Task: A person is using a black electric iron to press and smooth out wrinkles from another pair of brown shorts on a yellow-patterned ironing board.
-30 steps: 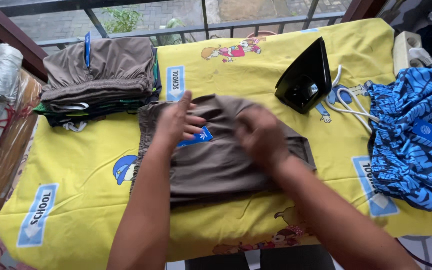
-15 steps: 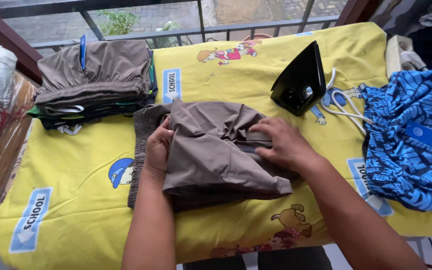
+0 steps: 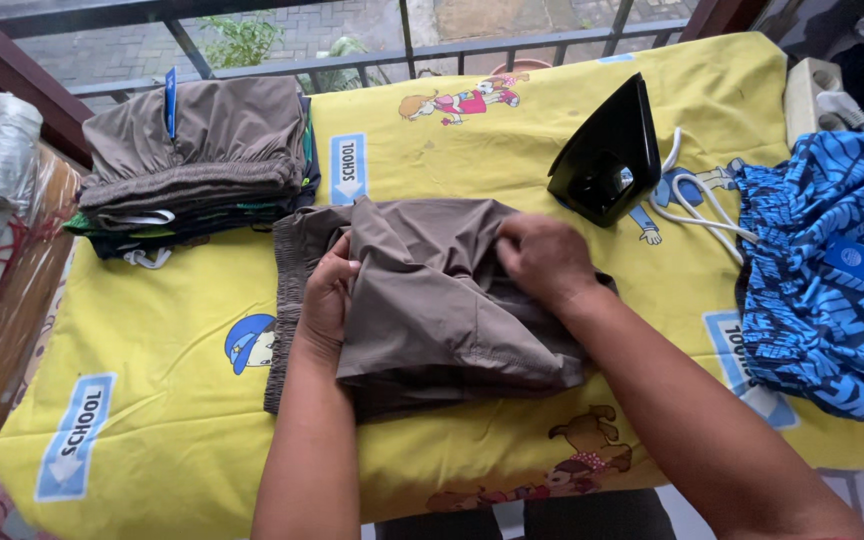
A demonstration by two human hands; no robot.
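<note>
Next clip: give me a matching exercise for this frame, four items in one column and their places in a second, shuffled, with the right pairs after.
Items:
1. brown garment
2. black iron
3. blue patterned cloth
4. stack of folded clothes

Places:
A. far left corner of the yellow cover
B. right edge of the surface
C. under the left hand and right hand, in the middle
D. standing on end, beyond the right hand

Pairs: 1-C, 2-D, 3-B, 4-A
</note>
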